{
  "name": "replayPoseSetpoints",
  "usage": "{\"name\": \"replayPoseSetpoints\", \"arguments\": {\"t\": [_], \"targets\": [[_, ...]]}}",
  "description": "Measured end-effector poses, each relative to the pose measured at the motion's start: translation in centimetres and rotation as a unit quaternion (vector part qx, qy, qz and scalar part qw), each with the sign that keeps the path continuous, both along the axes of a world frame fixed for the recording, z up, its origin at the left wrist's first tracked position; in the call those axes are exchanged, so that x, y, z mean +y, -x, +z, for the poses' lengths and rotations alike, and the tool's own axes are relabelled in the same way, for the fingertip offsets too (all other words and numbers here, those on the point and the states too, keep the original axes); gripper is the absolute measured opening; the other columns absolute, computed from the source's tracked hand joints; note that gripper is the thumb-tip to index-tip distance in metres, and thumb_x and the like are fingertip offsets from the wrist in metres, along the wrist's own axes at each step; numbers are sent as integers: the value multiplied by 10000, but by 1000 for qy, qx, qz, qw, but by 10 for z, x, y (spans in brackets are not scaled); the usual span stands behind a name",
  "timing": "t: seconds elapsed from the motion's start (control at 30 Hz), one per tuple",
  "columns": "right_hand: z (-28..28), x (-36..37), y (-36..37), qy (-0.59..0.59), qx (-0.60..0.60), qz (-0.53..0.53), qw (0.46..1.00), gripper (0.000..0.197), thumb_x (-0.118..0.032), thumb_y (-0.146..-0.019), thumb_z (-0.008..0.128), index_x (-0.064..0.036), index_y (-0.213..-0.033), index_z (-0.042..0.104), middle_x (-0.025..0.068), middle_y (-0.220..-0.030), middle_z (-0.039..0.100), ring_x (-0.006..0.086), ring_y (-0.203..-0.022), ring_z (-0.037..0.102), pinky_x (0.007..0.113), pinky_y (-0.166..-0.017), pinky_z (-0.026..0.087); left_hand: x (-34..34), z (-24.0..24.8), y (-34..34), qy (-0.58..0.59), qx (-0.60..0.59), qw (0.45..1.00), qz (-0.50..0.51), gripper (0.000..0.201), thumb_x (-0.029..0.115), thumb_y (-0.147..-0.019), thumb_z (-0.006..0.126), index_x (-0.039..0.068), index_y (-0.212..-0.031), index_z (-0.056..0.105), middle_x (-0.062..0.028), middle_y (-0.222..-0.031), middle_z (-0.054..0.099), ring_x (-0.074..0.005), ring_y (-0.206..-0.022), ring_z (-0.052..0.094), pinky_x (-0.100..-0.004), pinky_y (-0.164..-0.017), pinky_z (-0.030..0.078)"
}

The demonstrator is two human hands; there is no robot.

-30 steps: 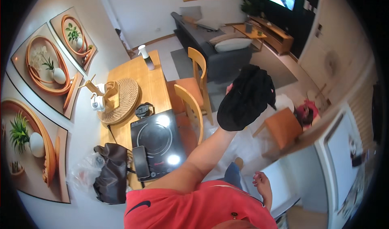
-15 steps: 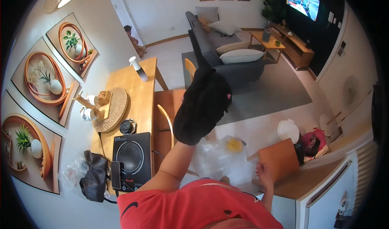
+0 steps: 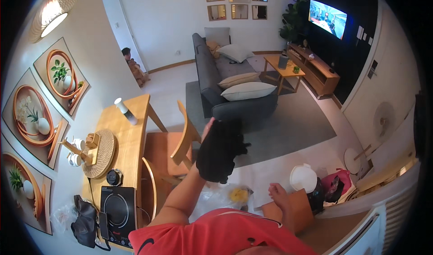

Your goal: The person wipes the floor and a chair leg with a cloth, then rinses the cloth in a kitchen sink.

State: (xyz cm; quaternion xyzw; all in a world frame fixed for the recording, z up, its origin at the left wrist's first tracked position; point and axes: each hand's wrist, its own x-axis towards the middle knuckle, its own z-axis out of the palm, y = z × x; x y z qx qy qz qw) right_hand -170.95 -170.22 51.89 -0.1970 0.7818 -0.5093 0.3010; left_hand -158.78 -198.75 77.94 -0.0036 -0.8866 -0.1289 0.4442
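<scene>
My left arm reaches forward, and a bunched black cloth (image 3: 220, 152) covers most of that hand. Part of my left hand (image 3: 208, 128) shows as skin at the cloth's upper left edge; the other fingers are hidden under it. The cloth is held up in the air, in front of the grey sofa and rug. My right hand (image 3: 277, 194) is low at the right, its fingers loosely bent and nothing seen in them. It is close to an orange-brown chair seat (image 3: 291, 212), and I cannot tell whether they touch.
At the left a wooden table (image 3: 131, 135) carries an induction cooker (image 3: 118, 212), a woven mat and a spray bottle. Wooden chairs (image 3: 186, 133) stand beside it. Ahead are a grey sofa (image 3: 243, 108) and a small child by the doorway. Clear plastic (image 3: 212, 196) lies on the floor.
The view has shifted, showing more of the far wall. The black cloth looks turned and more crumpled, and skin now shows at its upper left. My right hand is farther left and less spread.
</scene>
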Motion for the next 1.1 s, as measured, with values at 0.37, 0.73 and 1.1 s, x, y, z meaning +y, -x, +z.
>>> {"name": "replayPoseSetpoints", "arguments": {"t": [0.37, 0.73, 1.1], "targets": [[58, -84, 81, 22, -70, 135, 988, 336, -240, -920, 520, -51, -1198, 510, 81, -971, 605, 151, -848, 584, 289, -750, 480, -33, 1, 52, -10, 37, 988, 153, 104, 90, -795, 559, 71, -887, 603, -70, -902, 616, -253, -867, 587, -342, -758, 444], [18, -148, 186, 26, -150, 149, 977, 344, -251, -943, 486, -31, -1207, 493, 96, -1001, 595, 169, -855, 583, 298, -749, 491, -126, 1, 211, -23, 26, 995, 98, 162, 188, -761, 613, 127, -912, 617, -81, -969, 607, -297, -967, 538, -416, -888, 360], [-185, -204, 344, 68, -392, -316, 861, 239, -202, -875, 485, -45, -1054, 498, 119, -871, 559, 233, -747, 572, 367, -609, 518, -336, 2, 361, 31, -8, 977, 211, 242, 244, -716, 619, 155, -940, 602, -54, -1028, 580, -252, -1042, 500, -406, -974, 309]]}}
